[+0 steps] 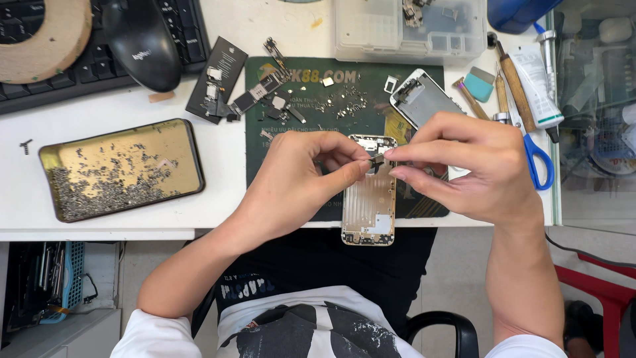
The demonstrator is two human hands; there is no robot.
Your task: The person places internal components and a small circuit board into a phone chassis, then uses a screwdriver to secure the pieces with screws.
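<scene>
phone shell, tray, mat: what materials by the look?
Phone shell: likely metal, pale gold matte finish with cut-outs. Tray: glossy, mirror-like gold face with dark rim, perhaps glass or polished metal; it holds screws. Mat: dark green, flat, printed, probably rubber or soft plastic. Both hands pinch a small part.

A gold tray [192, 156] of screws, a black mouse [142, 43], and blue-handled scissors [540, 162] lie around.

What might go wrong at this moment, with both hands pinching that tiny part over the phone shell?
The tiny dark part, pinched between left hand and right hand, may slip into the loose screws on the green mat. The gold phone shell overhangs the white desk edge and may tip off.
</scene>
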